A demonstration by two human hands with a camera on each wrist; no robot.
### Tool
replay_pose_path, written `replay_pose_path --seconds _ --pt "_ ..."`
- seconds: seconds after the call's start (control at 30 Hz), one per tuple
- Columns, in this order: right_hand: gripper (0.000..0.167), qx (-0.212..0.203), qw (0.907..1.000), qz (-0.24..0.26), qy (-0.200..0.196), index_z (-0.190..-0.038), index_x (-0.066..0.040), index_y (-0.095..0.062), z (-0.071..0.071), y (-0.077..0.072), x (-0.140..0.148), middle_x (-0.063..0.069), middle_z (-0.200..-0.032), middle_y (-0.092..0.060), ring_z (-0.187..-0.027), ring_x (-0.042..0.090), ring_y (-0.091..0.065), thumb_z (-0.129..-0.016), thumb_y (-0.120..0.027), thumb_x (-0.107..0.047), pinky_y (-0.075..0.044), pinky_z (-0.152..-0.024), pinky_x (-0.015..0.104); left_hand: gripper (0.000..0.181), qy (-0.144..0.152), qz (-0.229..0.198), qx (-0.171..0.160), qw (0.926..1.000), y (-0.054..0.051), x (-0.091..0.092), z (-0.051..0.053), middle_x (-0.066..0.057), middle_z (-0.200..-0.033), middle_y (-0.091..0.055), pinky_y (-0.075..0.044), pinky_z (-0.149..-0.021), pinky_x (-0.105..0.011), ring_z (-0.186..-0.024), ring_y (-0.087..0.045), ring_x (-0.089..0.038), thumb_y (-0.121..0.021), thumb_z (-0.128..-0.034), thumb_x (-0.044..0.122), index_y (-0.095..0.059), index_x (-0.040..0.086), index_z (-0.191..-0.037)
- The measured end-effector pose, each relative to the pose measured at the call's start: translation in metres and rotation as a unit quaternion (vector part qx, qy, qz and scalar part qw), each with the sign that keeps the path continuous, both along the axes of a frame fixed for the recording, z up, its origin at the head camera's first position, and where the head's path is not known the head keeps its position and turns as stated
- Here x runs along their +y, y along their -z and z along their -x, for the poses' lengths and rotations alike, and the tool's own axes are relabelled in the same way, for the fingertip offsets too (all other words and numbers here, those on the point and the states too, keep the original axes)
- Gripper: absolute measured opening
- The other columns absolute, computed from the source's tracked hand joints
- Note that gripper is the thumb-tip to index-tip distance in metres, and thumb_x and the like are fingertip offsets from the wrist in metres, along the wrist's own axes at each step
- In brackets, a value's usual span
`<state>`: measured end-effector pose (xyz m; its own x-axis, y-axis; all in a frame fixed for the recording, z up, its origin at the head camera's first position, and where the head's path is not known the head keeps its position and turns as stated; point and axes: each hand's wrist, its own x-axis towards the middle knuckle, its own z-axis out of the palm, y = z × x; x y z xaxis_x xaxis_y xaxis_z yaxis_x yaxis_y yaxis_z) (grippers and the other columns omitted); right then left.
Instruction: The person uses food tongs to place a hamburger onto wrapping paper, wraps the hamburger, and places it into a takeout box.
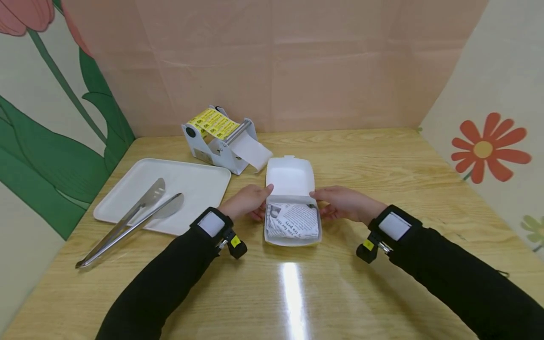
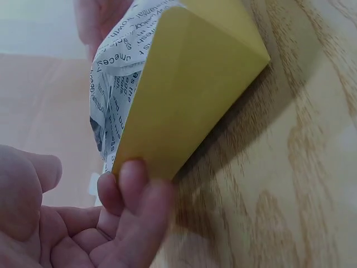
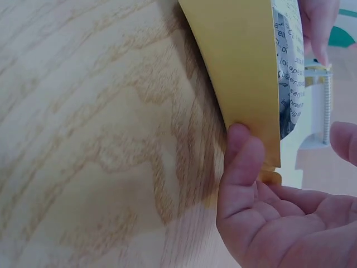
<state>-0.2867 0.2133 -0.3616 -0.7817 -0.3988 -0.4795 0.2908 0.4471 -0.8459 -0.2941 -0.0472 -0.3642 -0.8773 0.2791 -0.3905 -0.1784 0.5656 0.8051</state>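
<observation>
A burger box (image 1: 291, 177), white inside and yellow outside, stands with its lid raised at the middle of the table. Inside sits a bundle wrapped in newsprint-style paper (image 1: 293, 221); its contents are hidden. At the box's left side, near the hinge, is my left hand (image 1: 246, 200). In the left wrist view its fingertips touch the yellow wall (image 2: 195, 84), the thumb apart from it. My right hand (image 1: 346, 203) is at the opposite side, and in the right wrist view its fingertips rest on the yellow wall (image 3: 240, 61) near the hinge corner, thumb apart too.
Behind and left of the box stands a label dispenser (image 1: 221, 141) with a roll of yellow stickers and a white backing strip hanging forward. A white tray (image 1: 204, 182) lies to the left, with metal tongs (image 1: 127, 226) lying across its front edge onto the wooden table (image 1: 361, 156).
</observation>
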Motion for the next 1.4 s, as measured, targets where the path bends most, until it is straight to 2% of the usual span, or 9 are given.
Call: replay_pose_path --seconds 0.27,0.53,0.63,0.73,0.83,0.97,1.13,1.27,1.4 --pt "0.065 0.001 0.9998 0.004 0.017 -0.154 -0.003 -0.017 0.001 0.000 0.000 0.021 -0.149 -0.033 -0.104 0.027 -0.054 -0.104 -0.045 -0.032 -0.048 -0.088 0.034 0.049 0.005 -0.020 0.008 0.9997 -0.003 -0.001 -0.001 -0.013 -0.096 -0.064 -0.056 -0.067 -0.031 -0.075 -0.064 -0.022 -0.037 -0.1047 0.043 -0.062 0.002 -0.113" --pt "0.066 0.022 0.9989 0.041 0.011 -0.155 -0.003 -0.016 -0.001 0.001 0.006 0.024 -0.152 -0.027 -0.105 0.029 -0.057 -0.104 -0.045 -0.033 -0.048 -0.094 0.039 0.037 -0.001 -0.057 0.016 0.9982 0.000 -0.002 0.000 -0.015 -0.100 -0.061 -0.056 -0.068 -0.032 -0.072 -0.063 -0.022 -0.037 -0.1068 0.026 -0.060 -0.001 -0.118" --pt "0.067 0.022 0.9985 0.046 0.017 -0.155 -0.004 -0.016 -0.001 0.001 0.006 0.024 -0.151 -0.028 -0.104 0.028 -0.058 -0.103 -0.047 -0.034 -0.046 -0.097 0.041 0.034 -0.001 -0.060 0.018 0.9980 0.000 -0.002 0.001 -0.016 -0.099 -0.061 -0.056 -0.068 -0.032 -0.070 -0.062 -0.021 -0.037 -0.1057 0.017 -0.056 0.000 -0.128" --pt "0.067 0.019 0.9982 0.050 0.025 -0.155 -0.004 -0.017 -0.001 0.001 0.006 0.023 -0.151 -0.030 -0.104 0.027 -0.058 -0.103 -0.047 -0.035 -0.045 -0.099 0.043 0.042 -0.010 -0.062 0.015 0.9979 0.001 -0.002 0.002 -0.019 -0.102 -0.062 -0.056 -0.067 -0.033 -0.070 -0.062 -0.022 -0.038 -0.1006 0.004 -0.046 0.004 -0.142" --pt "0.065 0.023 0.9977 0.060 0.020 -0.155 -0.004 -0.016 -0.001 0.001 0.006 0.023 -0.152 -0.028 -0.107 0.029 -0.058 -0.104 -0.043 -0.035 -0.044 -0.101 0.044 0.056 -0.025 -0.058 0.012 0.9979 -0.001 -0.003 0.003 -0.020 -0.106 -0.063 -0.056 -0.068 -0.033 -0.070 -0.062 -0.023 -0.038 -0.0963 -0.004 -0.037 0.011 -0.150" --pt "0.058 0.028 0.9969 0.070 0.020 -0.155 -0.007 -0.017 -0.003 -0.001 0.008 0.022 -0.154 -0.027 -0.108 0.030 -0.057 -0.106 -0.038 -0.030 -0.043 -0.101 0.045 0.057 -0.034 -0.056 0.006 0.9978 -0.003 -0.005 0.005 -0.020 -0.110 -0.063 -0.056 -0.071 -0.034 -0.071 -0.063 -0.023 -0.040 -0.0971 -0.004 -0.036 0.016 -0.151" --pt "0.057 0.030 0.9959 0.082 0.020 -0.155 -0.004 -0.009 -0.006 -0.001 0.008 0.025 -0.155 -0.020 -0.113 0.030 -0.055 -0.107 -0.034 -0.020 -0.041 -0.103 0.044 0.063 -0.038 -0.068 0.010 0.9969 -0.002 -0.006 0.006 -0.018 -0.109 -0.062 -0.056 -0.073 -0.034 -0.074 -0.064 -0.023 -0.045 -0.0943 -0.008 -0.038 0.019 -0.150" --pt "0.058 0.042 0.9960 0.077 0.014 -0.155 -0.002 -0.006 -0.008 0.001 0.009 0.027 -0.156 -0.014 -0.122 0.034 -0.049 -0.106 -0.034 -0.015 -0.040 -0.105 0.045 0.071 -0.025 -0.060 0.041 0.9970 0.001 -0.008 0.007 -0.016 -0.107 -0.060 -0.056 -0.073 -0.033 -0.078 -0.063 -0.023 -0.048 -0.0877 -0.015 -0.038 0.019 -0.150" --pt "0.059 0.057 0.9958 0.072 0.008 -0.155 -0.002 -0.009 -0.010 0.002 0.008 0.028 -0.154 -0.022 -0.125 0.035 -0.046 -0.104 -0.037 -0.014 -0.038 -0.106 0.046 0.069 -0.007 -0.042 0.069 0.9967 0.004 -0.008 0.006 -0.015 -0.106 -0.061 -0.056 -0.075 -0.034 -0.080 -0.064 -0.022 -0.049 -0.0879 -0.013 -0.038 0.016 -0.150"
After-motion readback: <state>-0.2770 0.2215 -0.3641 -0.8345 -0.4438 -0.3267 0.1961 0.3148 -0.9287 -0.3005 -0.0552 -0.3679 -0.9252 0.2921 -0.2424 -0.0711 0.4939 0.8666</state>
